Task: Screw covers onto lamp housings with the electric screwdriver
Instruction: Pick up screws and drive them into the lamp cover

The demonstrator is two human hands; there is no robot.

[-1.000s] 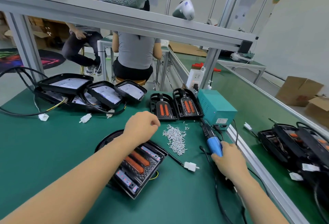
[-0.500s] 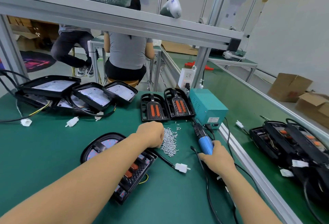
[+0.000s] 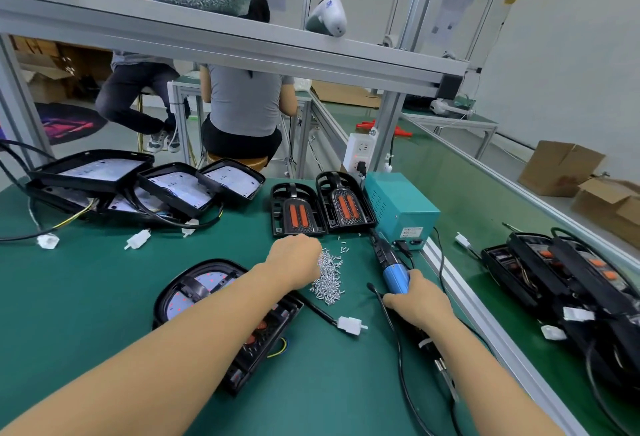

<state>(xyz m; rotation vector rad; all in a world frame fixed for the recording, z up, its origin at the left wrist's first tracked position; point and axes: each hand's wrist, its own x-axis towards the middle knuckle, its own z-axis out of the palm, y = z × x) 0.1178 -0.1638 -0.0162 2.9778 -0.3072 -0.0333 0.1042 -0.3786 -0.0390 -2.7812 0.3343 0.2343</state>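
Your left hand [image 3: 294, 255] is curled over the near-left edge of the screw pile [image 3: 329, 278] on the green surface [image 3: 86, 279]; can't tell if it's actually got a screw, the fingers are hidden. Your right hand [image 3: 417, 302] grips the blue electric screwdriver [image 3: 393, 271], which lies flat with its tip pointing at the teal power box [image 3: 398, 208]. The lamp housing [image 3: 221, 300] sits under your left forearm. Two covers [image 3: 322, 208] with orange strips lie side by side just behind the screws.
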